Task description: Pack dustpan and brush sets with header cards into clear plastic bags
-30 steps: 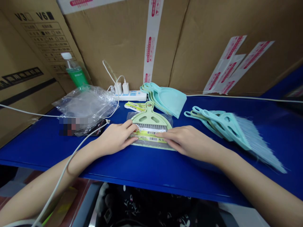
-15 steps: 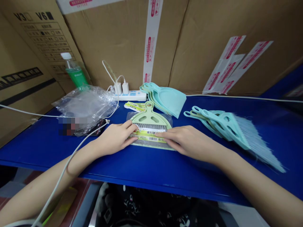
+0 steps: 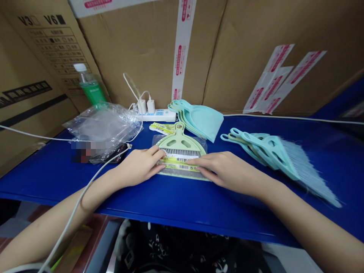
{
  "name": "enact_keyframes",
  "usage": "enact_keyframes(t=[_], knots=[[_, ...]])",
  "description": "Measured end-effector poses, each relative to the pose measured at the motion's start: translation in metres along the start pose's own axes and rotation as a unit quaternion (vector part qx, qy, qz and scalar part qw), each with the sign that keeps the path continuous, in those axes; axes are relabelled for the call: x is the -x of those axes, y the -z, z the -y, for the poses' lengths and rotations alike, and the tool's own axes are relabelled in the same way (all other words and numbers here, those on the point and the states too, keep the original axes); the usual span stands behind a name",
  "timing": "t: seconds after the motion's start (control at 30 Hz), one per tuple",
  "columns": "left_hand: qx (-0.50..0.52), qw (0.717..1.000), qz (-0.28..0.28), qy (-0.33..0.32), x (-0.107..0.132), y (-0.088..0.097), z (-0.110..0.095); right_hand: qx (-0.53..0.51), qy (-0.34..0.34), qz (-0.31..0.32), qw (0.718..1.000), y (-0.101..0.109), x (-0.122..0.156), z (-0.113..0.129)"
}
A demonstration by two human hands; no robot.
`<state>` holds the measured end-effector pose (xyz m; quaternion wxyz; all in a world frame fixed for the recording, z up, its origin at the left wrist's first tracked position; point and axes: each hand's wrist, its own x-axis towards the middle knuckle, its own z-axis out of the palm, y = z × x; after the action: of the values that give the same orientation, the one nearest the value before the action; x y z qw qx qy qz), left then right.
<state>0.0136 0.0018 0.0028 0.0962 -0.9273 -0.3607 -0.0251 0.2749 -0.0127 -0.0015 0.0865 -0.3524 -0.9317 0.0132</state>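
A light green mini dustpan with a brush [image 3: 180, 142] lies in a clear bag on the blue table [image 3: 182, 197], a yellow label [image 3: 176, 163] across its lower part. My left hand [image 3: 139, 165] rests on the bag's left edge, fingers stretched flat onto the label. My right hand [image 3: 227, 168] lies on the right side, fingers flat and pressing the label's right end. Neither hand grips anything.
Stacked teal dustpans [image 3: 201, 119] lie behind, teal brushes [image 3: 278, 155] to the right. Clear plastic bags [image 3: 101, 127], a green bottle [image 3: 89, 89], a white power strip [image 3: 155, 113] and spare labels [image 3: 162, 128] sit at the back left. A white cable [image 3: 93, 178] crosses my left arm. Cardboard boxes [image 3: 256, 49] wall the rear.
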Motion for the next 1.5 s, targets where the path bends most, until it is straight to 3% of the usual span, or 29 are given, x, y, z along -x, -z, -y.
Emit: enact_keyframes(t=[0.7,0.87,1.17,1.37,1.5], knots=[[0.078,0.997,-0.012,0.026,0.0017,-0.0016,0.0023,-0.022,-0.010,0.003,1.000,0.0014,-0.0005,0.0005],[0.073,0.997,-0.029,0.022,0.0021,-0.0038,0.0035,-0.030,-0.011,0.003,0.999,0.0018,-0.0006,0.0003],[0.026,0.999,-0.008,0.025,0.0010,-0.0019,0.0021,-0.023,-0.012,0.007,1.000,0.0023,-0.0009,0.0006],[-0.002,0.997,-0.072,0.009,0.0010,-0.0019,0.0007,0.011,0.003,0.006,1.000,0.0006,-0.0001,-0.0013],[-0.020,0.993,-0.111,-0.045,0.0001,-0.0035,0.0005,0.040,0.027,-0.026,0.998,0.0011,-0.0008,0.0011]])
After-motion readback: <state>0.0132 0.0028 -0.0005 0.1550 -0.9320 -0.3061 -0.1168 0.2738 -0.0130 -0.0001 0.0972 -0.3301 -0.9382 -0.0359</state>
